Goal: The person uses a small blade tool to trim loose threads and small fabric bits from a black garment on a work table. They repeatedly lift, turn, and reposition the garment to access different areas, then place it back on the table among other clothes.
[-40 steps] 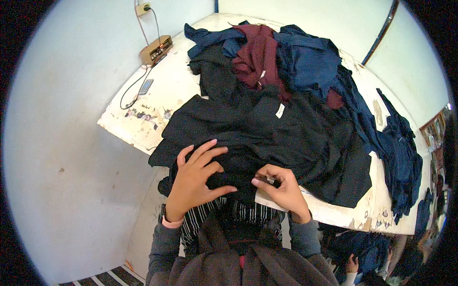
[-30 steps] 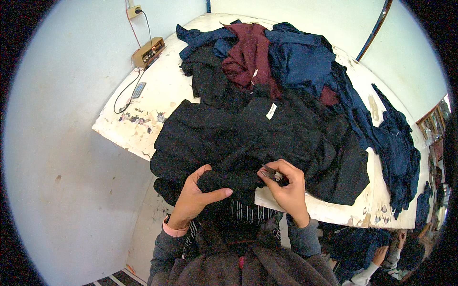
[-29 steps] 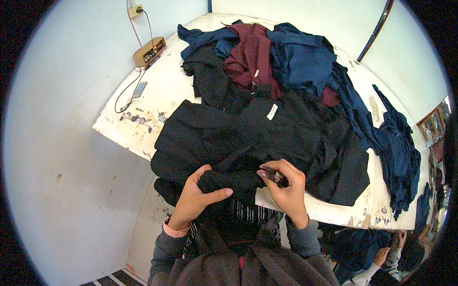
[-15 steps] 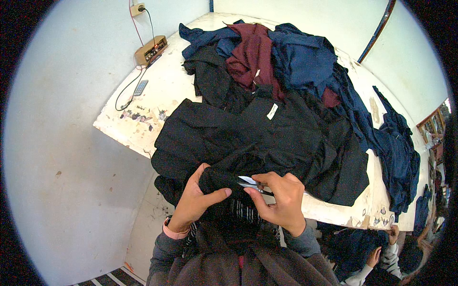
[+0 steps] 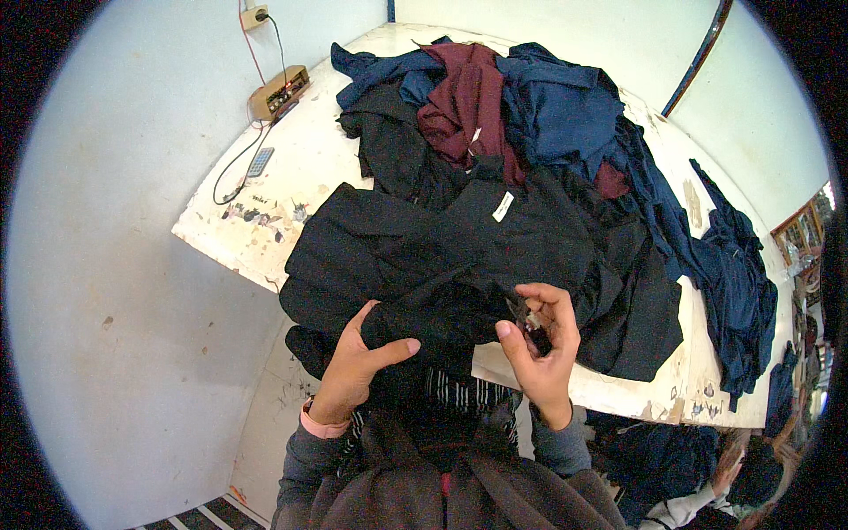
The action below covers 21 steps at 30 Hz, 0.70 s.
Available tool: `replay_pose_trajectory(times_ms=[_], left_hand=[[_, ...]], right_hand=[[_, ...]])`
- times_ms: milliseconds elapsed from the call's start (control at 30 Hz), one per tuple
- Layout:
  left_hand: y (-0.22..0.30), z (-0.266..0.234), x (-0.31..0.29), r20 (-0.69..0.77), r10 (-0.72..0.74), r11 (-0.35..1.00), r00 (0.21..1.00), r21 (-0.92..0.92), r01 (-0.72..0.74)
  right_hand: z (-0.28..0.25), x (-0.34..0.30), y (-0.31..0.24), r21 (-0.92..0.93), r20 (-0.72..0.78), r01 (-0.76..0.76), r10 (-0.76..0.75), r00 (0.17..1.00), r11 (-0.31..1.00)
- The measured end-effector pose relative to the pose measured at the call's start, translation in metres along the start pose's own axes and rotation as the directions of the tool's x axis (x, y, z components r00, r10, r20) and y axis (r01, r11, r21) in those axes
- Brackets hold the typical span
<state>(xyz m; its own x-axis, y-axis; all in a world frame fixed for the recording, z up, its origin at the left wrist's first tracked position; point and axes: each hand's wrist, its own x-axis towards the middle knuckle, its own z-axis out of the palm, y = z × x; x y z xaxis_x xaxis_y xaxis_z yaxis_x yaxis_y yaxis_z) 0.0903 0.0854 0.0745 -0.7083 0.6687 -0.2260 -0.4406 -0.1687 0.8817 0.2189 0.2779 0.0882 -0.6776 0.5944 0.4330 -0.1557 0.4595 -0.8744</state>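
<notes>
A black garment [image 5: 424, 238] with a small white label [image 5: 503, 207] lies spread over the near part of the table. My left hand [image 5: 355, 371] pinches its near edge, thumb on top and fingers underneath, mostly hidden by the cloth. Just right of that edge, my right hand [image 5: 549, 358] is half curled over the black fabric. Small dark thread snips [image 5: 532, 330] rest within its fingers, partly covered; whether their blades are apart cannot be made out.
Maroon [image 5: 464, 106] and navy garments [image 5: 561, 106] are heaped behind, with another navy one [image 5: 733, 291] at the right. A remote control [image 5: 260, 162] and a brown box-like device with cords [image 5: 281, 93] sit at the table's left. Another person's arm [image 5: 685, 508] shows at lower right.
My right hand has moved right and slightly up from the held edge, its fingers more spread, the snips now deeper in the hand. My left hand stays nearly still. The other person's hands have shifted.
</notes>
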Motion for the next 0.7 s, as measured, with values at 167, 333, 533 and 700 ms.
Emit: replay_pose_trajectory(times_ms=[167,333,533,700], left_hand=[[-0.009,0.004,-0.002,0.033,0.507,0.735,0.861,0.506,-0.452],[-0.042,-0.024,0.007,0.217,0.845,0.259,0.489,0.634,-0.729],[-0.042,-0.023,0.007,0.276,0.892,0.105,0.359,0.646,-0.756],[-0.044,-0.027,0.010,0.355,0.876,0.021,0.326,0.647,-0.762]], right_hand=[[0.002,0.006,0.007,-0.152,0.239,0.009,0.028,0.971,0.988],[0.002,-0.003,0.028,-0.255,0.344,0.386,-0.290,0.893,0.887],[0.002,-0.008,0.036,-0.248,0.286,0.499,-0.429,0.857,0.831],[0.000,-0.010,0.032,-0.275,0.299,0.498,-0.419,0.857,0.822]])
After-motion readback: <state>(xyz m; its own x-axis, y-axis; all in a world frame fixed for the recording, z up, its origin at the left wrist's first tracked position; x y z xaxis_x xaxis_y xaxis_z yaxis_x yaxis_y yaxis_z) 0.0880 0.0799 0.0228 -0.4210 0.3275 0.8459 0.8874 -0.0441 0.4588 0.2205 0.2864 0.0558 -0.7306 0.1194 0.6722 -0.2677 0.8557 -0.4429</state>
